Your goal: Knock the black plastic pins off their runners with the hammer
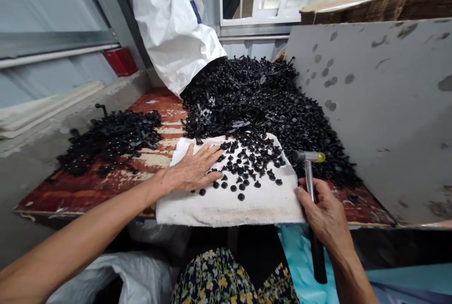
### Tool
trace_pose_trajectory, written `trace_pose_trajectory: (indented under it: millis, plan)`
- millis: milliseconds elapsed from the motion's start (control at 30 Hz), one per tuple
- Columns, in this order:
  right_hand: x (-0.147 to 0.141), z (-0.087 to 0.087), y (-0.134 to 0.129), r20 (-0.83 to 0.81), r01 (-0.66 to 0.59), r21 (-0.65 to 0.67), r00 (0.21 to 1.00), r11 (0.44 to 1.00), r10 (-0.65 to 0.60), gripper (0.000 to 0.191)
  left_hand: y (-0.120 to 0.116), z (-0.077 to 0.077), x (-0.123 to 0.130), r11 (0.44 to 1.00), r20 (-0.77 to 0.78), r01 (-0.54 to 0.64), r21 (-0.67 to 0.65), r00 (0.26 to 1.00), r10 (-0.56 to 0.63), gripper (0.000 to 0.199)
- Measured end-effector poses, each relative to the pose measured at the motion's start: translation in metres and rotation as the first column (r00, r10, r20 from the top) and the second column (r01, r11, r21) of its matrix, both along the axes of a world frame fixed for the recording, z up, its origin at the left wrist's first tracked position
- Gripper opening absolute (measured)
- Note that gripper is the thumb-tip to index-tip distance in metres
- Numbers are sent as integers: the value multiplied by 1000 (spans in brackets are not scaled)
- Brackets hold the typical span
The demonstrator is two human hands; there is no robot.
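My left hand (197, 168) lies flat with its fingers stretched out on a white cloth (212, 209), at the left edge of a scatter of small black plastic pieces (243, 162). These pieces have round heads and short stems. In my right hand (326, 209) is a small mallet (309, 172) with a metal neck, one black face, one yellow face and a black grip. The mallet's head points up, above the cloth's right edge. My right fingertips are beside that edge; I cannot tell whether they pinch the cloth.
A large heap of black plastic parts (247, 92) spreads behind the cloth, beneath a white sack (169, 26). Another pile (113, 139) sits at the left on the worn red board (84, 191). A grey panel (381, 120) walls the right side. Below hangs a turquoise sheet (296, 252).
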State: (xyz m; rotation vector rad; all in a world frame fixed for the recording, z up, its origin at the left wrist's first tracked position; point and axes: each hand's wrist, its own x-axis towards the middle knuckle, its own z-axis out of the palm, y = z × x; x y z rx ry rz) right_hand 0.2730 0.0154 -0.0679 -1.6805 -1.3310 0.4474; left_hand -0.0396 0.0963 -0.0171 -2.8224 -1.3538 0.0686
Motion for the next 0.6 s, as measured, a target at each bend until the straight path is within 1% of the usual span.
trace_pose_trajectory:
  millis: [133, 200, 300, 367, 433, 500, 600]
  plan:
    - [-3, 1, -1, 8, 26, -4, 1000, 1000, -26, 33, 16, 1, -14, 987, -27, -158, 21, 987, 158, 67]
    - [-4, 2, -2, 9, 54, -38, 998, 998, -54, 35, 15, 3, -19, 982, -11, -187, 11, 982, 187, 66]
    - [-5, 4, -3, 4, 66, -75, 998, 995, -66, 37, 4, 5, -21, 991, 24, -136, -10, 990, 136, 61]
    - [-5, 5, -3, 0, 48, -64, 999, 997, -48, 35, -4, 5, -19, 994, 30, -105, -40, 994, 106, 61]
    - [-5, 4, -3, -5, 41, -49, 999, 998, -41, 34, -7, 5, -15, 993, 32, -98, -64, 994, 100, 62]
    - [-5, 3, -3, -5, 44, -33, 999, 998, -44, 35, -2, 5, -11, 994, 36, -87, -60, 995, 89, 61]
    - [-6, 3, -2, 3, 35, -4, 999, 999, -35, 35, 10, 6, -8, 997, 31, -79, -24, 996, 80, 59]
